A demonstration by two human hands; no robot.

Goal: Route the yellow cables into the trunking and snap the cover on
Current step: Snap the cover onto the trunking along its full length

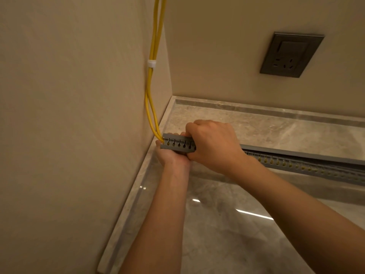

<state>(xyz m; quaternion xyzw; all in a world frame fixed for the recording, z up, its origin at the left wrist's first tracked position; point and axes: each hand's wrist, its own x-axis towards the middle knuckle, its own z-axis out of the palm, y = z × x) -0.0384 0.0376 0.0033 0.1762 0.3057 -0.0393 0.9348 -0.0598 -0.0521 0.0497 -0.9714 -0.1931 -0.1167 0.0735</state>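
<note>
Two yellow cables (151, 89) hang down the left wall, bound by a white tie (151, 63), and enter the left end of a grey slotted trunking (177, 143) lying on the marble floor. Yellow shows through its slots further right (284, 164). A grey cover strip (296, 153) lies along the trunking's top towards the right. My left hand (171, 157) grips the trunking's left end from below. My right hand (213, 143) is closed over the top of it, hiding that stretch.
A dark grey wall socket (290, 55) sits on the back wall. A marble skirting (256, 110) runs along the base of both walls. The glossy marble floor (227, 224) reflects ceiling lights.
</note>
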